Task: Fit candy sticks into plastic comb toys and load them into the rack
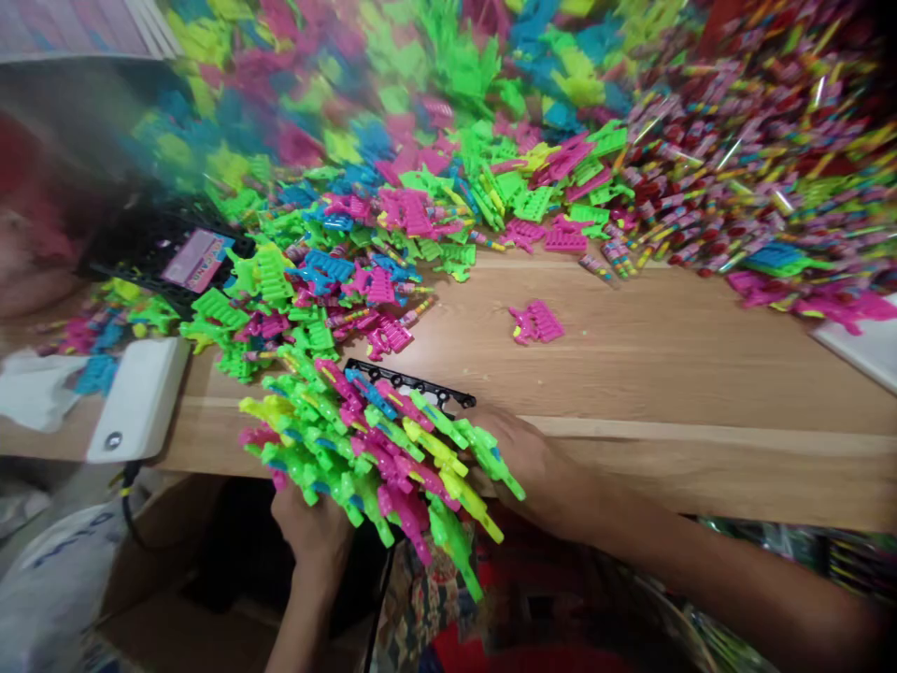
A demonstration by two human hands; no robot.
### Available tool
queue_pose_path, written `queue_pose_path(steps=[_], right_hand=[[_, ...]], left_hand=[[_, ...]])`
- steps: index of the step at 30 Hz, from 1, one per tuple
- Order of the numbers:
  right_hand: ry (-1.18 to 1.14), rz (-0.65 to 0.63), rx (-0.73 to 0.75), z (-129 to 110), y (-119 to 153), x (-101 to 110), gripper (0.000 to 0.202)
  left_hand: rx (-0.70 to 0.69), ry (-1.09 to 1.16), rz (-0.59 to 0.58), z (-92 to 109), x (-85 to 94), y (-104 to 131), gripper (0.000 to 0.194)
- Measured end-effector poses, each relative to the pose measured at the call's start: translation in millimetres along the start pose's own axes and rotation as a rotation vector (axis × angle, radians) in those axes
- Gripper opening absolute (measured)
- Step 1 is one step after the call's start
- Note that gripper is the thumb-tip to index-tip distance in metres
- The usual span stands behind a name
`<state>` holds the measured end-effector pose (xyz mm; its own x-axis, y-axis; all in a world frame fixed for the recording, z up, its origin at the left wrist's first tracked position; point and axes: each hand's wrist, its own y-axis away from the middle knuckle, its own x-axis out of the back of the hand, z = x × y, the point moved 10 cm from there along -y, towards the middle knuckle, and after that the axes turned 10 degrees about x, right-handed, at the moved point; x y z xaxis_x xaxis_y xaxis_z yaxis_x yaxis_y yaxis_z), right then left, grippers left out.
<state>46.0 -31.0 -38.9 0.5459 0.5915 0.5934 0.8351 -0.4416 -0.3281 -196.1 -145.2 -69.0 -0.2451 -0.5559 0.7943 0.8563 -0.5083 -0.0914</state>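
A dense bundle of green, pink, yellow and blue plastic toy pieces (378, 449) stands over the table's front edge. Behind it shows the perforated edge of a black plastic rack (413, 381), which seems to carry them. My left hand (308, 514) is closed on the rack's near left side, its fingertips hidden beneath the pieces. On the right side my right hand (515, 458) grips the rack, with its fingers mostly covered by the pieces. A single pink comb-shaped piece (538, 322) lies on the wood beyond my right hand.
A large heap of bright plastic pieces (420, 210) covers the back of the table (631, 365). Small striped tubes (735, 178) pile up at the right. At the left lie a white power bank (140, 402) with a cable and a black rack with a pink label (192, 260). A cardboard box (154, 579) stands below.
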Motion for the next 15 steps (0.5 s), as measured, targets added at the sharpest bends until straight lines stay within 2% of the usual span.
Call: queue_pose_path(steps=[4, 7, 12, 15], right_hand=[[0.098, -0.097, -0.008, -3.7, -2.0, -13.7, 0.022], [0.079, -0.132, -0.052, -4.2, -4.5, -11.4, 0.020], [-0.092, -0.236, 0.008, -14.6, -20.8, 15.6, 0.016], [-0.021, -0.179, 0.053, -2.5, -48.8, 45.8, 0.020]], left_hand=[[-0.012, -0.012, 0.008, 3.1, 0.0, -0.7, 0.025], [-0.015, -0.021, 0.013, 3.8, 2.6, 0.0, 0.022], [-0.016, 0.034, -0.085, 0.1, -0.6, 1.2, 0.023], [-0.011, 0.078, -0.139, -1.8, -1.0, -0.1, 0.025]])
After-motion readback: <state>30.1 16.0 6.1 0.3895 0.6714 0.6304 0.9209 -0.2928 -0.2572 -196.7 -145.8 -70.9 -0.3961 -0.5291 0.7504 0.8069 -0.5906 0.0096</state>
